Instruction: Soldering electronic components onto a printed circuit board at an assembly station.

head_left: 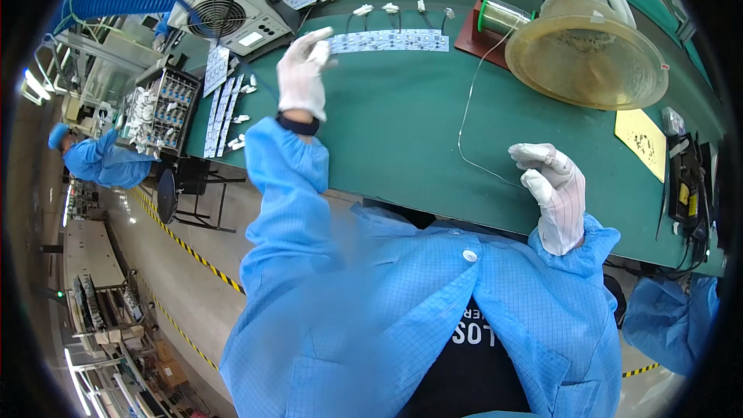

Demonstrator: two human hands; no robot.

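Observation:
My left hand [303,76], in a white glove, is at the left end of a long white circuit board strip [391,40]. Its fingers are stretched out with the thumb apart; whether they touch the strip I cannot tell. Short dark leads run from the strip's far edge to white connectors [390,8]. Near the front edge of the bench, my gloved right hand [559,197] is curled, with thumb and fingers closed on a thin solder wire [462,135]. That wire runs in a loose curve from a spool [505,15] with green rims on a dark red stand.
A fume funnel [588,62] overhangs the green bench [402,124] at right, near a yellow sheet [642,142]. A white fan unit [236,11] is at back left. More board strips [223,116] lie below it, beside a filled rack [166,112]. Another person [108,159] works far left.

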